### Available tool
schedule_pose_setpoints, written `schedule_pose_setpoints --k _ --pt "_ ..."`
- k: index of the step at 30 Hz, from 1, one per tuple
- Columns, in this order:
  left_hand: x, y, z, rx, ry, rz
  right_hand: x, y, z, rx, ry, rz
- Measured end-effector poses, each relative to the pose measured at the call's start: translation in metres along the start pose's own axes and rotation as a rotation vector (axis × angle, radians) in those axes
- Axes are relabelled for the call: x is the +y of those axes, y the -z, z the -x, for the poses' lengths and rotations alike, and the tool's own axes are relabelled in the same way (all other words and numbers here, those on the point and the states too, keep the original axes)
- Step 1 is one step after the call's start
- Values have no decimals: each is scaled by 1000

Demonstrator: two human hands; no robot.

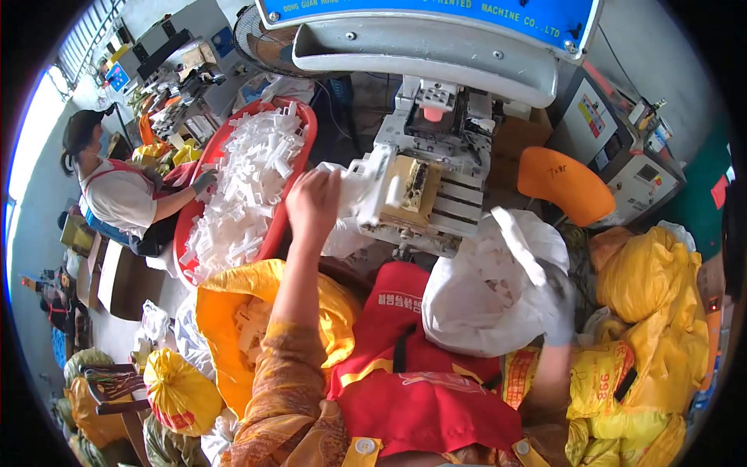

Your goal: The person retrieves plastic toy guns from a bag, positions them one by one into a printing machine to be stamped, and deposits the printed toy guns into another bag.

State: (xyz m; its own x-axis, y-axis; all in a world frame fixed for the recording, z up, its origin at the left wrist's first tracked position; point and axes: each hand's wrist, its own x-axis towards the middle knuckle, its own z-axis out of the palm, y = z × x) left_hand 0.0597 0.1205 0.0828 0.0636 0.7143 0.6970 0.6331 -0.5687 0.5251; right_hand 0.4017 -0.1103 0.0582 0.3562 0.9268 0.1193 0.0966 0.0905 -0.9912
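Head view: left hand [313, 204] fingers pinch white plastic part [366, 187] at jig [412, 191]; right hand [556, 300], blurred, grips white bag [482, 288]

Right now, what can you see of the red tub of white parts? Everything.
The red tub is a long, oval, plastic-looking basin lying on a slant at upper left of the machine. It is heaped above its rim with small white moulded plastic pieces, jumbled and spilling toward its lower end. A co-worker's gloved hand rests at its far rim. The person's left hand is raised just beside its right edge, on a white part at the machine's fixture.
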Motion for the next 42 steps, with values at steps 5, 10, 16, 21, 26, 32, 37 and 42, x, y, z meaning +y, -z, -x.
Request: schedule_pose_setpoints --k 5,10,16,21,26,32,37,42 --pt "-17 84 78 8 417 91 -22 -109 -94 -121 743 462" --pt "-41 174 154 219 589 36 -17 -154 -143 -417 577 1008" --pt "-88 216 212 151 683 -171 -6 -120 -144 -591 716 765" --pt "-94 206 217 132 607 -241 39 -12 -127 -763 -93 140" --pt "-72 162 198 -100 490 -264 197 38 -123 -988 19 1279" --pt "-45 139 185 -184 431 -213 319 43 -128 -102 -298 1380" --pt "-21 124 176 -238 519 -128 306 43 -115 -289 -411 1588" --pt "4 78 163 -313 412 -18 247 41 -85 -215 11 1345"
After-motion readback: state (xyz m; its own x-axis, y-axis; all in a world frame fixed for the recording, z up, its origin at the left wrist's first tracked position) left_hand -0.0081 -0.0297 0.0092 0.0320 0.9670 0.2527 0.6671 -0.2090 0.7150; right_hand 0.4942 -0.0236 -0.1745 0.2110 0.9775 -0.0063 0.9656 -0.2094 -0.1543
